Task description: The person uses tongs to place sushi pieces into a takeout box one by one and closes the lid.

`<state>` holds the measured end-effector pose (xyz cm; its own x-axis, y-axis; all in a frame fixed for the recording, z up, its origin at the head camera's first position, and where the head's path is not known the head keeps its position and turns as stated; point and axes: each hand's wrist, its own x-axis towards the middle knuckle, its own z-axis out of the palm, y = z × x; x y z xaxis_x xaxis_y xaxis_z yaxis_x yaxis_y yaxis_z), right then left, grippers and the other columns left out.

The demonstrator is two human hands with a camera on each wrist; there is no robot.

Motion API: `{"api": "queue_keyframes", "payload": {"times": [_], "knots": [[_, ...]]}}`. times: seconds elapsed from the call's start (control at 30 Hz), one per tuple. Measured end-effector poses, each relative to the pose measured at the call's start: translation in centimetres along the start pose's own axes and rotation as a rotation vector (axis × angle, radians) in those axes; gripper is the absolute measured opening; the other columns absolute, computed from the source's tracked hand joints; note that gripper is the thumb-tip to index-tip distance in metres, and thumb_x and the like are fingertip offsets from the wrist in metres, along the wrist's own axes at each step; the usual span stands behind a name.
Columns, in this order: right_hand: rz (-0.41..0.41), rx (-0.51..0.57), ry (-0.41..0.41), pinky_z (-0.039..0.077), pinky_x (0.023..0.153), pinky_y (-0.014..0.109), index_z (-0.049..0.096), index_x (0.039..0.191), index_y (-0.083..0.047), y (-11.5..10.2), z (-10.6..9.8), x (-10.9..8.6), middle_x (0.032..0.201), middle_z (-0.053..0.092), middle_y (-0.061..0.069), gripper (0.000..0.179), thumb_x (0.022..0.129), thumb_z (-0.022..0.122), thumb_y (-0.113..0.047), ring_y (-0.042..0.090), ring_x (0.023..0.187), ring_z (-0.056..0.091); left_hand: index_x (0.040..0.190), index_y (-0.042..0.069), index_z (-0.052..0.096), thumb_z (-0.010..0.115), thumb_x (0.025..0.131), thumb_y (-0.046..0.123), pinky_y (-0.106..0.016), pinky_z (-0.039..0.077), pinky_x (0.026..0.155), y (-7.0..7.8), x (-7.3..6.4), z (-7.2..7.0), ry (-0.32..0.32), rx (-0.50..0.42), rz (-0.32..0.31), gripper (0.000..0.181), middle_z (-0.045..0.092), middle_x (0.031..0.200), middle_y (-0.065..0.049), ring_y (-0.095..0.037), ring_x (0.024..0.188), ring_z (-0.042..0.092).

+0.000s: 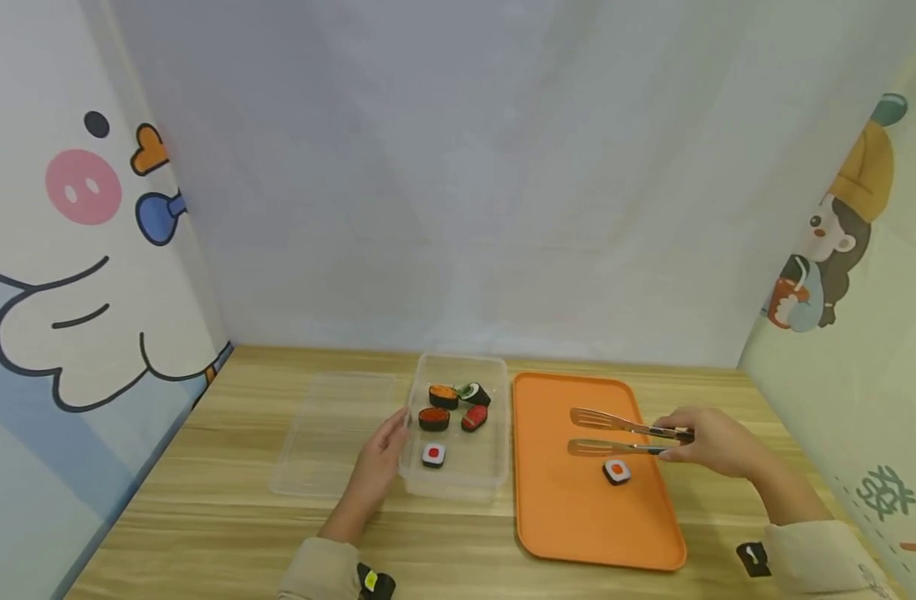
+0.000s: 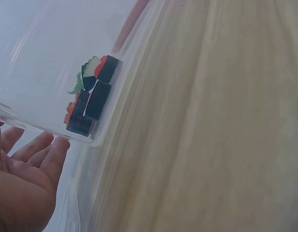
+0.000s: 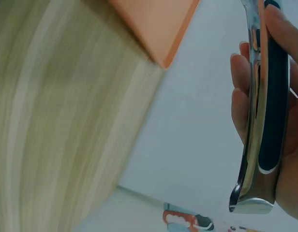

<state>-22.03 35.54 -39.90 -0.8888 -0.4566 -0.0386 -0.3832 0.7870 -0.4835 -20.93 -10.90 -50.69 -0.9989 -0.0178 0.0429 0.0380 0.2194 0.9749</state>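
Observation:
My left hand [image 1: 379, 458] rests its fingers, fairly straight, against the left side of a clear plastic box [image 1: 473, 467]. Inside the box are several toy sushi pieces, among them a white roll with a red centre [image 1: 433, 454] nearest me and a red-topped piece [image 1: 474, 417]. My right hand [image 1: 716, 442] grips metal tongs [image 3: 270, 106] by their dark handles. The two slotted tong blades [image 1: 603, 447] are spread apart above the orange tray [image 1: 578, 529]. Close to the lower blade, a white roll with an orange-red centre [image 1: 617, 472] lies on that tray.
A clear flat lid [image 1: 330, 442] lies on the wooden table [image 1: 202, 500], left of the box. The tray stands just right of the box. A pale curtain [image 1: 458, 208] closes off the back, with printed cloths on both sides.

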Motion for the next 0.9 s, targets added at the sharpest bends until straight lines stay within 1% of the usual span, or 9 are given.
{"api": "queue_keyframes", "payload": {"times": [0.13,0.23,0.33,0.43,0.53,0.63,0.7,0.77,0.9], "knots": [[-0.007,0.017,-0.033,0.05,0.062,0.028,0.067,0.113,0.005,2.1,-0.1,-1.7,0.101,0.066,0.007,0.045,0.081,0.08,-0.023,0.012,0.077,0.056,0.148,0.008,0.041,0.044,0.105,0.025,-0.053,0.031,0.108,0.0,0.0,0.0,0.004,0.003,0.003,0.046,0.041,0.146,-0.022,-0.04,0.132,0.04],[-0.015,0.018,-0.046,0.052,0.063,0.027,0.067,0.112,0.007,3.5,-0.1,-2.6,0.104,0.066,0.011,0.044,0.081,0.08,-0.022,0.012,0.079,0.058,0.148,0.008,0.041,0.045,0.105,0.024,-0.053,0.031,0.108,0.0,0.0,0.0,0.005,0.004,0.008,0.046,0.041,0.146,-0.022,-0.04,0.131,0.041],[-0.008,0.009,-0.049,0.052,0.063,0.027,0.068,0.11,0.007,4.5,-0.1,-3.2,0.105,0.066,0.015,0.044,0.079,0.081,-0.021,0.012,0.079,0.059,0.148,0.007,0.041,0.045,0.105,0.023,-0.053,0.031,0.109,0.0,0.0,0.0,0.003,-0.001,0.009,0.046,0.04,0.146,-0.022,-0.04,0.131,0.04],[-0.005,-0.017,-0.055,0.051,0.064,0.028,0.068,0.109,0.007,5.2,-0.1,-3.5,0.105,0.067,0.014,0.045,0.079,0.081,-0.024,0.013,0.081,0.059,0.148,0.008,0.041,0.045,0.105,0.023,-0.053,0.031,0.109,0.0,0.0,0.1,0.006,-0.002,0.004,0.046,0.04,0.146,-0.022,-0.041,0.132,0.04],[-0.012,-0.023,-0.054,0.051,0.065,0.029,0.07,0.109,0.006,5.6,0.1,-3.6,0.105,0.067,0.013,0.045,0.08,0.08,-0.026,0.016,0.084,0.06,0.148,0.008,0.041,0.045,0.105,0.024,-0.053,0.031,0.109,0.0,-0.1,0.1,0.009,-0.003,0.001,0.046,0.04,0.147,-0.022,-0.04,0.132,0.04],[-0.041,-0.033,-0.036,0.053,0.067,0.031,0.071,0.108,0.005,5.7,0.7,-3.5,0.104,0.068,0.011,0.042,0.081,0.079,-0.026,0.019,0.087,0.062,0.148,0.008,0.041,0.045,0.105,0.024,-0.052,0.031,0.109,0.0,-0.1,0.0,0.007,-0.006,-0.002,0.046,0.04,0.147,-0.021,-0.04,0.132,0.04],[-0.058,-0.044,-0.013,0.053,0.068,0.031,0.072,0.106,0.001,5.6,1.1,-3.3,0.101,0.068,0.007,0.037,0.082,0.078,-0.026,0.016,0.087,0.062,0.148,0.008,0.041,0.045,0.105,0.025,-0.052,0.03,0.109,0.0,-0.1,0.0,0.004,-0.008,-0.003,0.046,0.04,0.147,-0.021,-0.04,0.132,0.04],[-0.08,-0.051,0.01,0.052,0.065,0.03,0.073,0.104,-0.001,5.5,1.5,-3.0,0.098,0.068,0.002,0.033,0.083,0.078,-0.025,0.01,0.082,0.06,0.148,0.008,0.041,0.045,0.105,0.025,-0.052,0.03,0.109,0.0,-0.1,0.0,0.004,-0.007,-0.003,0.046,0.04,0.147,-0.021,-0.04,0.132,0.04],[-0.106,-0.05,0.039,0.048,0.061,0.027,0.073,0.103,-0.002,4.7,1.9,-2.5,0.096,0.068,-0.001,0.029,0.084,0.077,-0.024,0.002,0.076,0.054,0.148,0.007,0.041,0.045,0.105,0.026,-0.052,0.031,0.109,0.1,-0.2,0.0,0.002,-0.009,0.001,0.046,0.04,0.147,-0.022,-0.04,0.132,0.04]]}}
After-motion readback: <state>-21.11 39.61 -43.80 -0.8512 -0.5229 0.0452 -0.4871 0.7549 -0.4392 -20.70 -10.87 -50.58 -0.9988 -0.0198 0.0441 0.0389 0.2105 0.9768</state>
